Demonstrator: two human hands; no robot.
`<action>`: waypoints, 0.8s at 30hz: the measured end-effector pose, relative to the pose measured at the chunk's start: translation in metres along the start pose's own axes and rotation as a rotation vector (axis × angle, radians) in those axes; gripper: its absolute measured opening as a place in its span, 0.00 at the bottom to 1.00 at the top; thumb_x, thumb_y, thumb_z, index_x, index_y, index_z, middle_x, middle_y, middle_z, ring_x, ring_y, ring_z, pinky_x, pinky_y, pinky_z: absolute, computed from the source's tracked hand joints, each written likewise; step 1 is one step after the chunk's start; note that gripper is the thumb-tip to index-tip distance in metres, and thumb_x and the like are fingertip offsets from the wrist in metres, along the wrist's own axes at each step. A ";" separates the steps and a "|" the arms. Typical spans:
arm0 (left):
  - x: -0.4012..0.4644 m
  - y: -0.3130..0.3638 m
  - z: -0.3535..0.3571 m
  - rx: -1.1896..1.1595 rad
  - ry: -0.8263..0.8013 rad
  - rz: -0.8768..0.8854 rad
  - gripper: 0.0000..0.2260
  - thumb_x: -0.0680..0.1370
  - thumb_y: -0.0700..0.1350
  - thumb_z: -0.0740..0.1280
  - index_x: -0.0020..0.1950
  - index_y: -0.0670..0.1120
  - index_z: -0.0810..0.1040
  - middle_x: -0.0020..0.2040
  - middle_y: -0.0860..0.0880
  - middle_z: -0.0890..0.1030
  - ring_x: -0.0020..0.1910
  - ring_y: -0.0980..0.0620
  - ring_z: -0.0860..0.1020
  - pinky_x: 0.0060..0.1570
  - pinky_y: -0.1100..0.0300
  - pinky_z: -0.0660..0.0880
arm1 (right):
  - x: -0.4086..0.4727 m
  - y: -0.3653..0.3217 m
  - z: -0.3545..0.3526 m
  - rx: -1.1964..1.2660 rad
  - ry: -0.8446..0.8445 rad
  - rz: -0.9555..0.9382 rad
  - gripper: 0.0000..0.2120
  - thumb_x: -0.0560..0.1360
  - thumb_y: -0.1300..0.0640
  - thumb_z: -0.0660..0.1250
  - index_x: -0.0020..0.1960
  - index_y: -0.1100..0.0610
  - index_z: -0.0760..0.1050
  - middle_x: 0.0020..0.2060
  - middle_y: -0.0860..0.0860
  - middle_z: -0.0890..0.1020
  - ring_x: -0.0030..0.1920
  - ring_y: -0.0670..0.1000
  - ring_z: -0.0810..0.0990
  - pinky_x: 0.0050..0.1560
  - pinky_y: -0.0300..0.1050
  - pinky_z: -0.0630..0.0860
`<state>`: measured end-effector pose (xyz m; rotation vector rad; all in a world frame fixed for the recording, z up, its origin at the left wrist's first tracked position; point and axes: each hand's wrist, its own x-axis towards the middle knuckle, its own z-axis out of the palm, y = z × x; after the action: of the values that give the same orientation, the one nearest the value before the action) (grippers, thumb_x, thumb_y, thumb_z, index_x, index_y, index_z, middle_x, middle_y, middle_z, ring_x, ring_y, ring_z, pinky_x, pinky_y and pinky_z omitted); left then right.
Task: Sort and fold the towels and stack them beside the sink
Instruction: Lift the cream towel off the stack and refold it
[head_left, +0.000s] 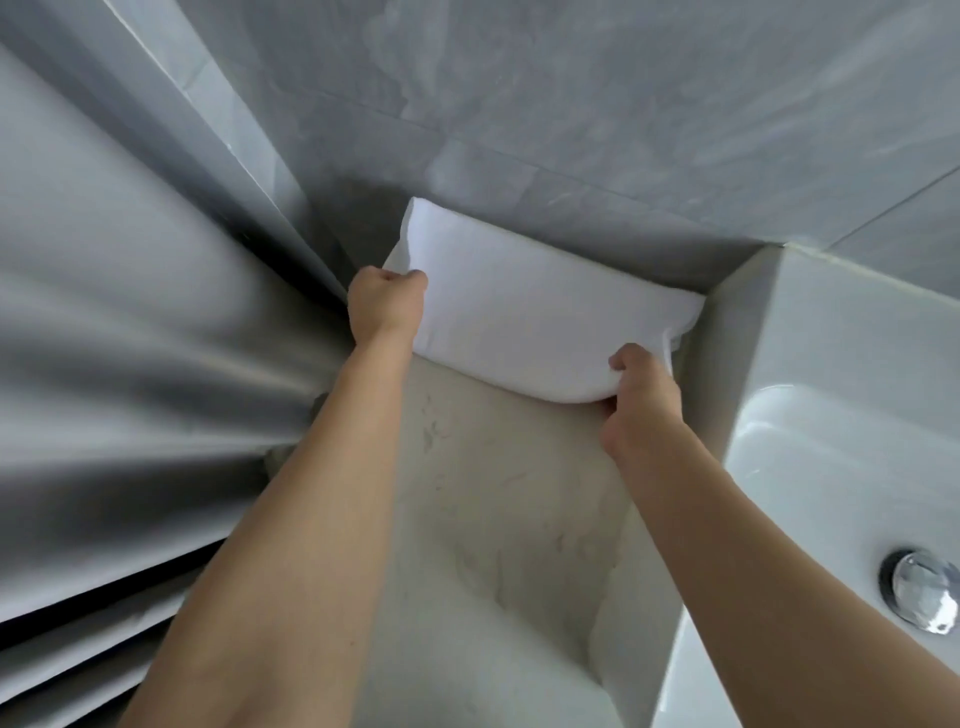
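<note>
A folded white towel (524, 306) lies at the far end of the pale stone counter (498, 519), pushed against the grey tiled wall and just left of the white sink (841, 415). My left hand (384, 306) grips the towel's left edge with curled fingers. My right hand (639, 395) pinches the towel's near right corner, lifting its front edge slightly off the counter. The towel's underside and any layers beneath are hidden.
A grey shower curtain (130, 338) hangs in folds along the counter's left side. The sink's raised wall bounds the counter on the right, with a chrome drain plug (924, 592) in the basin. Grey tiles (571, 104) close off the back.
</note>
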<state>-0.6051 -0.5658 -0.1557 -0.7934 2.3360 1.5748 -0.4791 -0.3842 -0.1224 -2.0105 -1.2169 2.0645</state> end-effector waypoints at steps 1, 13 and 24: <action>-0.006 0.001 -0.001 0.003 -0.008 0.019 0.05 0.73 0.41 0.67 0.44 0.42 0.71 0.36 0.50 0.72 0.32 0.52 0.69 0.33 0.60 0.66 | -0.003 -0.002 -0.001 -0.035 -0.022 -0.067 0.04 0.71 0.62 0.64 0.43 0.54 0.73 0.37 0.50 0.75 0.40 0.51 0.72 0.45 0.44 0.73; -0.166 -0.010 -0.081 -0.389 -0.593 -0.228 0.13 0.67 0.41 0.63 0.43 0.47 0.86 0.45 0.45 0.85 0.44 0.43 0.83 0.44 0.54 0.77 | -0.091 -0.005 -0.112 -0.039 -0.508 -0.589 0.19 0.63 0.67 0.59 0.50 0.56 0.79 0.43 0.51 0.81 0.45 0.50 0.79 0.44 0.43 0.76; -0.320 0.021 -0.064 -0.325 -1.104 -0.103 0.12 0.71 0.42 0.63 0.43 0.42 0.86 0.44 0.43 0.84 0.42 0.46 0.84 0.43 0.58 0.81 | -0.132 0.011 -0.262 0.206 -0.685 -0.224 0.13 0.66 0.64 0.58 0.44 0.60 0.78 0.42 0.56 0.82 0.43 0.57 0.82 0.55 0.51 0.75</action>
<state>-0.3424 -0.5179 0.0340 -0.0044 1.2482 1.7144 -0.2277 -0.3267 0.0168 -1.0408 -1.1479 2.7032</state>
